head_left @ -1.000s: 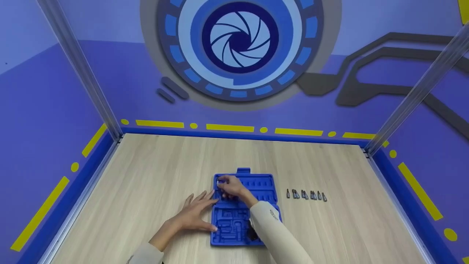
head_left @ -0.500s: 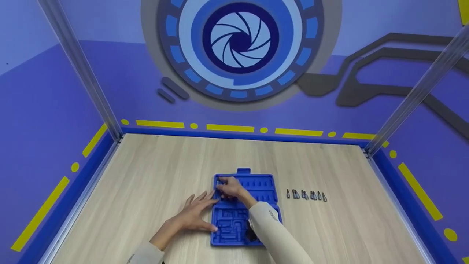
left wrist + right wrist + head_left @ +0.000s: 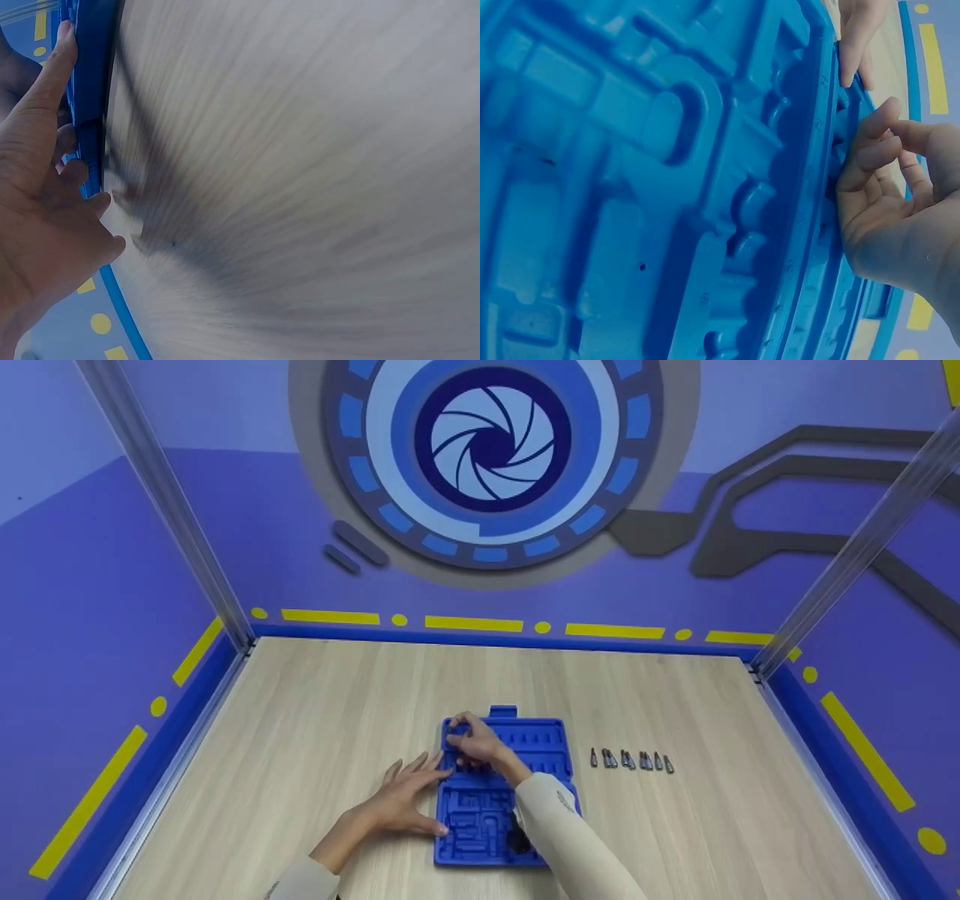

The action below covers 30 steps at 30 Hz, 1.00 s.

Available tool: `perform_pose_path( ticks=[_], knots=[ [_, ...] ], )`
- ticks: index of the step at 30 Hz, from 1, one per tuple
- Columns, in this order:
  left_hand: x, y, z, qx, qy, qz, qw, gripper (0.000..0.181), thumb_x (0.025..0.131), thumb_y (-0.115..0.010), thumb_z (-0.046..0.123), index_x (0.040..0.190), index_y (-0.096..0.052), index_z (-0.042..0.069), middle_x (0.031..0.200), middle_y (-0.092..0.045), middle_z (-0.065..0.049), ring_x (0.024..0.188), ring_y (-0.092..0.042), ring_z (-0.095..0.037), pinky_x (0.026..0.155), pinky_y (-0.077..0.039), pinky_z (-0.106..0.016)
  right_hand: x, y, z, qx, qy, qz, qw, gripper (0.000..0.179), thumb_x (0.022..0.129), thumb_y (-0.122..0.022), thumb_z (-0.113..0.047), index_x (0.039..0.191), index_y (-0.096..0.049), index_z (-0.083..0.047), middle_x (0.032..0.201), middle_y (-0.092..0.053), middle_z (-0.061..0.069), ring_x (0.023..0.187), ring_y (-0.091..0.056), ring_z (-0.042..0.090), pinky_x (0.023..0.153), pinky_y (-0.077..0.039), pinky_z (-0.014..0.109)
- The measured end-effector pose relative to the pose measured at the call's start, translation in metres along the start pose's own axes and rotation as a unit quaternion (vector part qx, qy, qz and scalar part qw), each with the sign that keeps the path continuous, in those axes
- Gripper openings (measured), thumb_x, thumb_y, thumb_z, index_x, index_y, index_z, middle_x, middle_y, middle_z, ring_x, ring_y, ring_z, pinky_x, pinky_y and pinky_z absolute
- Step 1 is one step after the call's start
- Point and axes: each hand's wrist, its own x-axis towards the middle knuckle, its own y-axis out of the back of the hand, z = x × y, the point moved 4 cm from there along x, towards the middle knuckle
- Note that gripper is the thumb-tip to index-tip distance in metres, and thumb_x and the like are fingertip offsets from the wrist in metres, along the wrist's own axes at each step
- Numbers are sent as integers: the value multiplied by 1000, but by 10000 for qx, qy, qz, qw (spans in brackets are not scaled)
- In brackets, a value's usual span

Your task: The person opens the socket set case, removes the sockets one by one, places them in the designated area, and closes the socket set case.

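Note:
A blue plastic tool case (image 3: 466, 851) lies unfolded on the table, moulded slots showing in both halves. My left hand (image 3: 405, 802) spreads along its left side, thumb and fingertips touching the edge; the left wrist view shows the thumb (image 3: 54, 75) against the case wall. Over the upper-left part of the far half, my right hand (image 3: 476, 741) has its thumb and index finger pinched together. A small dark bit seems to be between them, mostly hidden. In the right wrist view the curled right hand (image 3: 900, 195) is at the far half. Several small metal screwdriver bits (image 3: 626, 759) lie in a row right of the case.
The wooden table (image 3: 337, 697) is bounded by blue printed walls (image 3: 465, 600) and metal posts (image 3: 855, 547). A dark object (image 3: 517, 840) at the case's near half is partly covered by the right sleeve (image 3: 562, 825). The case's latch tab (image 3: 502, 710) sticks out at the back.
The right hand's fingers have lifted slightly at the upper-left slots, after reaching lower into the case. The left hand stays at the case edge. The whole view has shifted a little.

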Motion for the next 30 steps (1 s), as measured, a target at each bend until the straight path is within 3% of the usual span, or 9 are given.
perform_pose_path(
  ticks=[8, 14, 17, 20, 26, 30],
  knots=[
    [1, 0, -1, 117, 56, -7, 9999, 98, 75, -88, 50, 154, -45, 10, 169, -22, -19, 156, -15, -50, 119, -3, -78, 3, -3, 3, -501, 393, 498, 9967, 13, 101, -65, -15, 110, -66, -5, 61, -59, 1, 41, -50, 4, 39, -37, 16],
    [1, -1, -3, 152, 52, 59, 9999, 98, 74, -89, 49, 153, -46, 10, 169, -23, -18, 155, -16, -51, 119, -3, -78, 4, -4, 9, 23, 854, 510, 9950, 12, 102, -62, -11, 106, -63, 1, 68, -58, 3, 44, -54, 3, 42, -43, 15],
    [1, -2, -3, 151, 51, 42, 9999, 99, 74, -89, 49, 154, -45, 10, 169, -23, -18, 155, -16, -51, 118, -3, -78, 1, -3, 10, 440, 1171, 515, 9908, 15, 102, -61, -9, 103, -60, 5, 74, -62, 10, 47, -56, 4, 44, -47, 16],
    [0, -2, -3, 172, 89, 25, 9998, 99, 74, -89, 50, 154, -45, 10, 169, -23, -17, 155, -16, -51, 118, -3, -79, -2, -1, 9, 538, 1367, 439, 9882, 17, 102, -62, -12, 102, -60, 5, 84, -69, 19, 50, -60, 6, 44, -46, 17],
    [2, 0, -3, 110, 69, 22, 9999, 99, 75, -89, 49, 154, -44, 9, 169, -23, -18, 155, -16, -52, 118, -2, -79, -10, 9, -1, 77, 1316, 288, 9909, 18, 97, -72, -19, 99, -73, -2, 96, -76, 17, 58, -70, 13, 46, -51, 19],
    [2, 0, -3, 74, 29, 10, 10000, 99, 75, -88, 49, 154, -44, 9, 170, -21, -19, 155, -16, -52, 117, -1, -80, -16, 19, -4, 202, 1221, 178, 9922, 20, 96, -72, -17, 104, -74, 1, 100, -77, 16, 63, -75, 18, 51, -58, 25]
  ],
)
